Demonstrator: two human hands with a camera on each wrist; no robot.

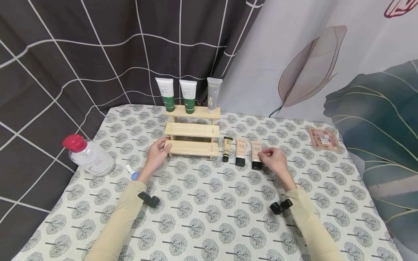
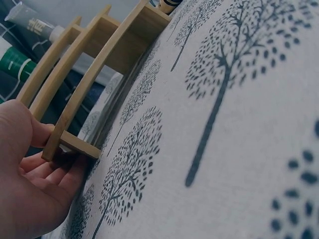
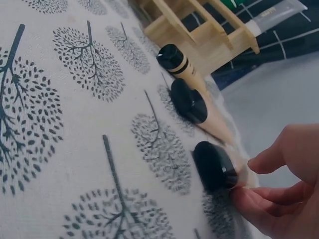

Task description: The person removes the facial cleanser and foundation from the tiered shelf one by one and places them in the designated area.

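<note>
My left hand [image 1: 157,151] grips the left end of a three-tier wooden display stand [image 1: 192,148], thumb on the lowest step and fingers curled at its side. Two white-and-green tubes [image 1: 188,96] and a grey tube [image 1: 213,95] stand on the top step. Right of the stand, a small gold tube with a black cap [image 1: 226,148] and two beige BB cream tubes lie in a row. My right hand [image 1: 274,159] pinches the rightmost BB cream tube [image 1: 255,152] at its side; in the right wrist view its black cap [image 3: 214,167] points away from the fingers. The other BB cream tube [image 1: 241,149] lies beside it.
At the left stands a clear bottle with a red top [image 1: 93,157]. Close to my left wrist lies a small white-and-blue item [image 1: 132,172]. A makeup palette [image 1: 324,139] lies at the far right of the tree-patterned tablecloth [image 1: 209,210]. Curtains hang behind.
</note>
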